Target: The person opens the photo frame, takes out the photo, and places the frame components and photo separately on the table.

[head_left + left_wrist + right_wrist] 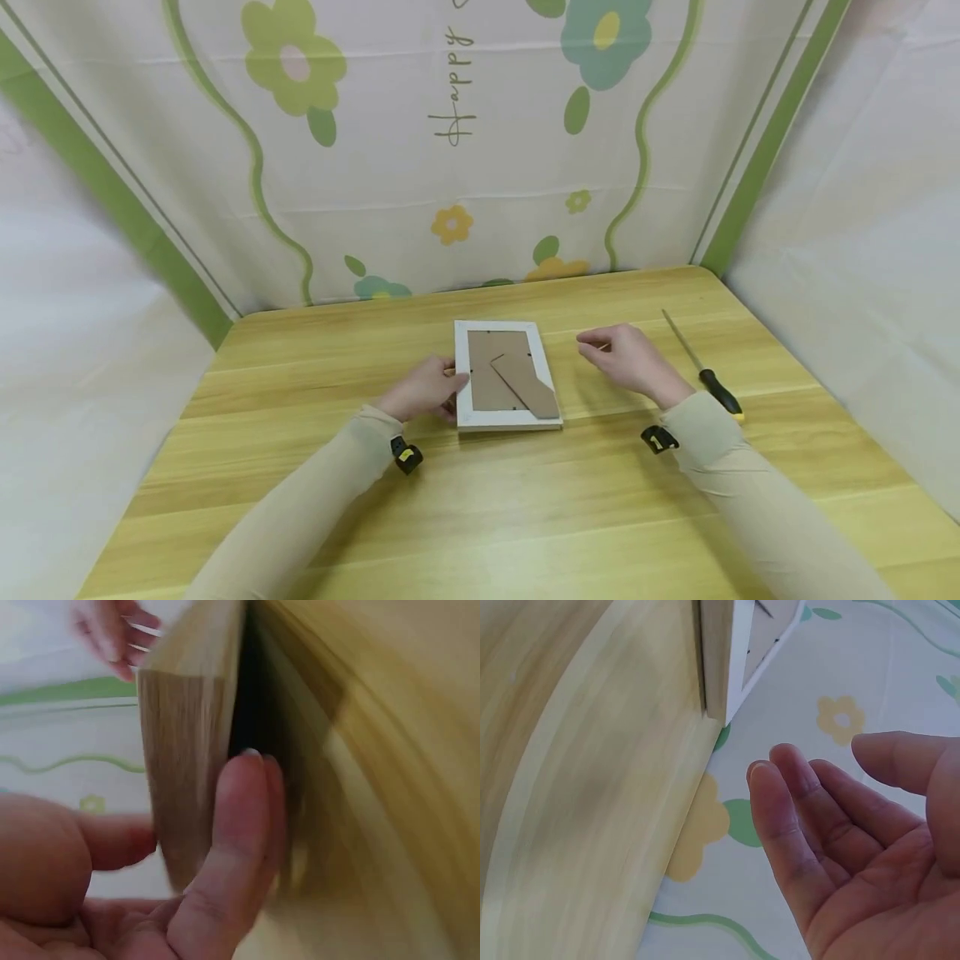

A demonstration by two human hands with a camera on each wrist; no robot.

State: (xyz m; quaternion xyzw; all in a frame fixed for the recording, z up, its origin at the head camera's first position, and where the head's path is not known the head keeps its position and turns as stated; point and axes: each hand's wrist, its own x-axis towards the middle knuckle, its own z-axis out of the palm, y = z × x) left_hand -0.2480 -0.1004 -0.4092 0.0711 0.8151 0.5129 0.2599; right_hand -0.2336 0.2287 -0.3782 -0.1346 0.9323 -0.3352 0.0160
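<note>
White along its border and brown across its backing board (487, 392), a picture frame (504, 375) is lying back up near the middle of the tabletop (480, 508), well in from the left and right edges. The person's left hand (427, 390) is pinching its left side, thumb over the white border and fingers (244, 810) curling underneath, where a dark gap is showing. The right hand (626, 358) is hovering between the frame and the right edge, fingers loosely bent, thumb apart, holding nothing.

For steady work, the left hand should be keeping its thumb on the stiff border rather than the thin-looking board. With that side seemingly raised, any push from above might be rocking the frame, so lowering it flat first would be wise. The right hand would best be working gently around the small dark tabs (528, 355), leaving the slanting stand leg (531, 390) unstrained. A screwdriver (717, 391) is lying near the right edge, blade toward the far edge, where the right sleeve (712, 433) could be brushing its handle.
</note>
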